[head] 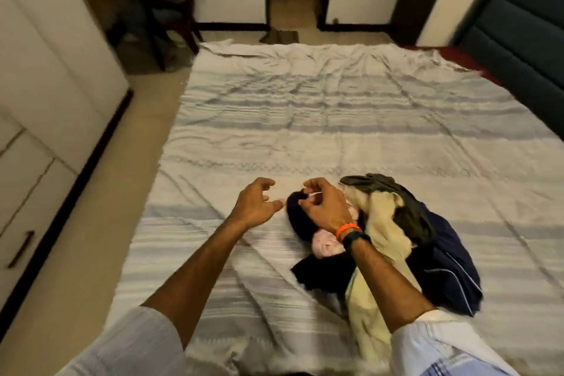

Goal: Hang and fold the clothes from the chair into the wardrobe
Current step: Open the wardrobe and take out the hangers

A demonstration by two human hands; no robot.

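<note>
Head view, looking down over a bed (305,119) covered with a striped white and blue sheet.

Clothes pile (381,241): heaped on the near right part of the bed. Visible in it: a pale yellow garment (375,284), a navy garment (448,272) with light piping, a dark olive piece (406,210) on top at the far side, a pink item (325,246), and a black garment (305,220) on the left edge of the heap.

Left hand (256,204): raised over the sheet just left of the pile, fingers spread and loosely curved, holding nothing.

Right hand (323,207): over the black garment, thumb and fingertips pinching a thin pale strand or tag; what it is cannot be told. An orange band (348,228) and a dark watch strap sit on this wrist.

Wardrobe (45,94): white doors and drawers along the left, across a strip of floor from the bed. Chair (171,9): dark wood, far left, blurred. Dark padded headboard (515,21) at far right.
</note>
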